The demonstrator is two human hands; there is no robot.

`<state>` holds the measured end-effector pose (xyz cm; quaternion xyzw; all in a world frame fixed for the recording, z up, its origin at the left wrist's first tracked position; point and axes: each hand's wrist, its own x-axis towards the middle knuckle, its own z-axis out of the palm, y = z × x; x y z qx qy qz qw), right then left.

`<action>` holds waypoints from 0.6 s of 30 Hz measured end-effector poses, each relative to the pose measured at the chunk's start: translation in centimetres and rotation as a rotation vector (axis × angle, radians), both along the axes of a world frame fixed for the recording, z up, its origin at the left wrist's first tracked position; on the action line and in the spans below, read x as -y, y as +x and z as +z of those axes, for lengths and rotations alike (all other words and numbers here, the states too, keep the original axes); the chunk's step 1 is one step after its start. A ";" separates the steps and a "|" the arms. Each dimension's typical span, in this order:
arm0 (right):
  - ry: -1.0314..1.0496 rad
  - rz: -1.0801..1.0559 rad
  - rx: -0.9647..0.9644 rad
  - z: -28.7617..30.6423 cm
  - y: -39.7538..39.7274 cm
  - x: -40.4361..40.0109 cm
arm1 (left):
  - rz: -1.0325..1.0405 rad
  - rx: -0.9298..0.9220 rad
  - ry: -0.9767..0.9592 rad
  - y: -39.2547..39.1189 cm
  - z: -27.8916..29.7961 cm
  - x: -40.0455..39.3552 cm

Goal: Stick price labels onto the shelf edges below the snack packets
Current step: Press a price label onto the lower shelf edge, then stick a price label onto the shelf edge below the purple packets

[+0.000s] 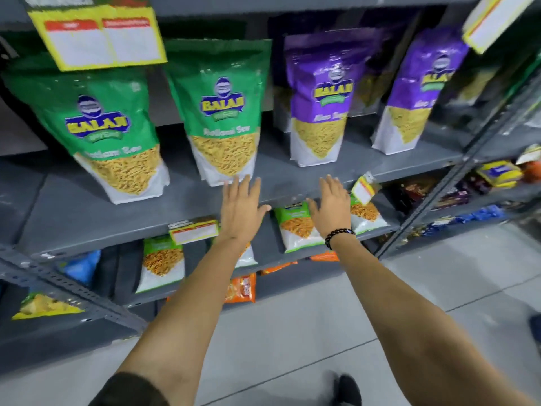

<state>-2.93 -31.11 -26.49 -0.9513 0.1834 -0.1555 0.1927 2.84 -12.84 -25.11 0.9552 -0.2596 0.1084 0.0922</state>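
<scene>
Two green snack packets [112, 127] [224, 112] and two purple ones [320, 98] [418, 89] stand on a grey metal shelf [73, 212]. A yellow-bordered price label [193, 230] sticks to the shelf edge below the green packets. Another label [363, 189] hangs tilted on the edge at the right. My left hand [241, 208] lies flat over the shelf edge, fingers spread, holding nothing. My right hand [332, 203], with a black bead bracelet, reaches over the same edge, fingers apart and empty.
Larger yellow labels [99, 36] [494, 19] hang from the shelf above. Lower shelves hold smaller green packets [298, 227], orange packets [241, 288] and a yellow one [44, 307]. A second rack [497, 174] with mixed goods stands at the right. Grey floor tiles lie below.
</scene>
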 end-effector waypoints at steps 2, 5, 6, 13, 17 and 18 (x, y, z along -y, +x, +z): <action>0.015 -0.072 -0.024 -0.3 -1.1 4.6 | -0.071 0.007 0.024 -0.4 0.7 5.3; 0.024 -0.135 -0.069 -0.9 -1.9 11.1 | -0.155 0.031 0.029 -0.8 0.9 13.1; 0.034 -0.141 -0.085 -1.1 -2.0 13.0 | -0.172 0.039 0.032 -0.8 0.8 15.4; 0.107 -0.072 -0.203 -3.6 -0.8 22.1 | -0.142 -0.002 0.105 0.3 0.3 26.1; 0.128 -0.002 -0.172 -5.2 0.2 22.9 | -0.085 -0.023 0.085 0.2 -0.6 28.0; 0.137 -0.003 -0.143 -5.6 0.3 22.7 | -0.082 -0.026 0.083 0.2 -0.8 28.2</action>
